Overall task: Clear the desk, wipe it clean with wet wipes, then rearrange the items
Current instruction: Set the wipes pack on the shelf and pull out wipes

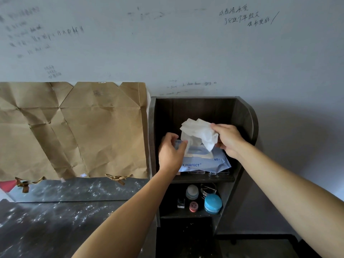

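**A wipe held above its pack on the upper shelf**

At far left, creased brown paper (74, 127) covers the wall above the dark, speckled tabletop (46, 229). To its right stands a dark wooden shelf unit (245, 116), and both arms reach into its upper shelf.

The left hand (172, 151) has its grip closed round the left end of the wet wipes pack (204, 162), thumb on top and fingers curled over the edge. The pale blue pack lies flat on that shelf with its flap lifted. Just above the opening hangs a crumpled white wipe (201, 133); whether its lower tip is still in the opening cannot be told. The right hand (229, 140) pinches the wipe's upper right edge between thumb and fingers, a tight grip.

On the shelf below (much darker) sit a white-lidded jar (192, 191), a small red pot (193, 206) and a blue jar (213, 203), close together.
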A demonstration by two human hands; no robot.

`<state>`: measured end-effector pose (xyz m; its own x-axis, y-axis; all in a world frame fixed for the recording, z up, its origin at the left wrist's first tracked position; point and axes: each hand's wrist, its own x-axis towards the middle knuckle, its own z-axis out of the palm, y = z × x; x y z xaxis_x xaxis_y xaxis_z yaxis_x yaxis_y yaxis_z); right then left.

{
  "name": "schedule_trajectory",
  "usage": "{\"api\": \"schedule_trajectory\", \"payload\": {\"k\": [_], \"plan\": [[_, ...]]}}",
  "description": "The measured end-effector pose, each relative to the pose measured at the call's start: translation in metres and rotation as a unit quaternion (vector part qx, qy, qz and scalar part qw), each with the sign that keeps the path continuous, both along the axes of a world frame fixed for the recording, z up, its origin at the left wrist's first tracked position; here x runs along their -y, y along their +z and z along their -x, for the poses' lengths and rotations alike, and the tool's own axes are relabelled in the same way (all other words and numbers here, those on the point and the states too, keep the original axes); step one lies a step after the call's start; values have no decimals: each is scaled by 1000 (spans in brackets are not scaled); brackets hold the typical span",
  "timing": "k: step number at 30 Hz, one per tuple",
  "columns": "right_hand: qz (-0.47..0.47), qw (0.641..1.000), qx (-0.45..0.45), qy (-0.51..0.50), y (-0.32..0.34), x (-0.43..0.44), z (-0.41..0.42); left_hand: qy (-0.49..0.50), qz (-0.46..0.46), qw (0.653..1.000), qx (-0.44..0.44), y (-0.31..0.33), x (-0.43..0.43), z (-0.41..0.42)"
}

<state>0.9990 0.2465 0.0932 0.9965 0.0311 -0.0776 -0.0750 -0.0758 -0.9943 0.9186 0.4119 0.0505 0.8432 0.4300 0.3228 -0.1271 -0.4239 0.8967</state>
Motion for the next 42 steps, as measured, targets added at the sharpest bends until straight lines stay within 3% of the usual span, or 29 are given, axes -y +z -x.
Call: {"api": "schedule_trajectory", "payload": {"k": [2, 5, 10, 12, 19, 23, 25, 27, 30, 33, 35, 38, 42], "plan": [[-20, 999, -38, 17, -7, 2, 3, 2, -8, 999, 34, 5, 1, 0], [-32, 996, -63, 48, -13, 2, 9, -48, -6, 999, -12, 10, 3, -2], [9, 995, -44, 90, -11, -1, 19, -60, 114, 991, -40, 12, 3, -6], [20, 995, -41, 84, -10, 1, 20, -37, 62, 996, -46, 10, 1, -7], [-56, 990, -25, -127, -5, 0, 15, 20, 18, 999, -31, 3, -3, 0], [-46, 981, 63, -178, 0, -9, 18, 38, 3, 999, -21, 5, -2, 5], [3, 974, 139, -178, 3, -5, 23, 34, 8, 999, -18, 7, -2, 7], [133, 968, 193, -88, 2, 1, 24, 21, 32, 999, -24, 8, -2, 7], [347, 921, 147, 97, -4, 7, 31, -11, 75, 997, -33, 8, -2, 4], [443, 875, 104, 167, -12, 0, 39, -53, 101, 993, -28, 7, 3, 1], [468, 864, 126, 139, -17, -1, 40, -68, 106, 992, -28, 6, 4, 1], [476, 856, 201, 4, -8, 9, 38, -60, 73, 995, -33, 2, -1, 1], [533, 790, 297, -61, 10, 7, 34, -58, -56, 994, -76, -3, 1, -5]]}}
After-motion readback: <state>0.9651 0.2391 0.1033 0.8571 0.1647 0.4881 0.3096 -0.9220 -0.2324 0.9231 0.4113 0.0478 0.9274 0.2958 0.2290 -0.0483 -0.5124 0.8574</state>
